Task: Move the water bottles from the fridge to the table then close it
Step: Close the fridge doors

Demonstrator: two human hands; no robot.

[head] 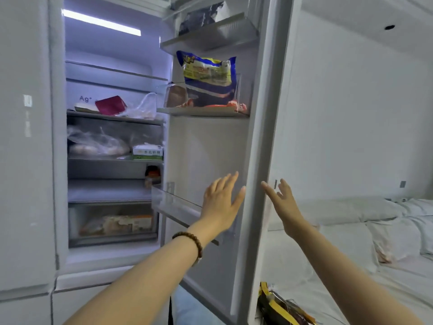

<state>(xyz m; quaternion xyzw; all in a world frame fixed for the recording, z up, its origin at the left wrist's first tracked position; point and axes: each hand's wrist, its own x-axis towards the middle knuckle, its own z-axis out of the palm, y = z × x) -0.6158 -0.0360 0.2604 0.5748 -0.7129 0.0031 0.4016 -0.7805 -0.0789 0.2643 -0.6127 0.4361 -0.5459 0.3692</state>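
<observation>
The fridge door (264,127) stands open to the right of the lit fridge interior (112,137). My left hand (221,200), with a bead bracelet on its wrist, is spread flat against the inner side of the door near its edge, just above a clear door bin (173,200). My right hand (283,202) is open too, fingers apart, on the outer side of the door edge. Both hands hold nothing. No water bottle shows on the shelves or in the door bins.
Door bins hold a blue and yellow food bag (208,73) and other packets. Shelves carry bagged food, a red packet (110,105), a green and white box (147,152) and a small jar (152,177). A bed with white covers (351,231) lies right; a yellow-trimmed bag (278,306) sits below.
</observation>
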